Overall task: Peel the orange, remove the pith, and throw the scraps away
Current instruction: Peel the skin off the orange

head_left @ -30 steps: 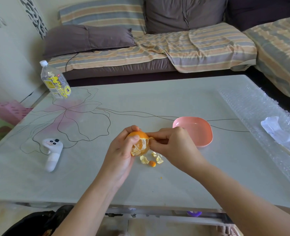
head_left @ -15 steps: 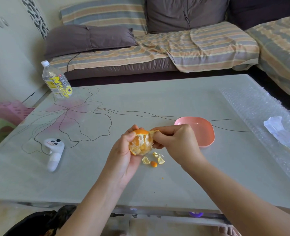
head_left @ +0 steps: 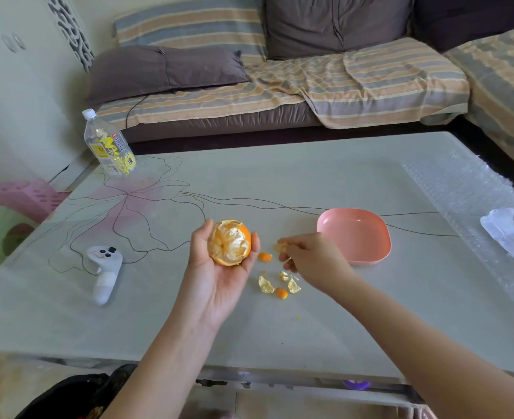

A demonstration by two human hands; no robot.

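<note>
The left hand cups the half-peeled orange above the worktop; the right hand, just right, pinches a peel scrap. Probably soft, light, squashable: grip gently by the remaining rind.

Right hand pulled off orange, now pinching torn peel piece beside it.

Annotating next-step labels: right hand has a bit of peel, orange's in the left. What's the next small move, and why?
Probably let go of the peel piece so it lands with the scraps on the table. The right hand pinches it beside that pile, away from the orange, which the left hand cradles with rind left on it.
</note>
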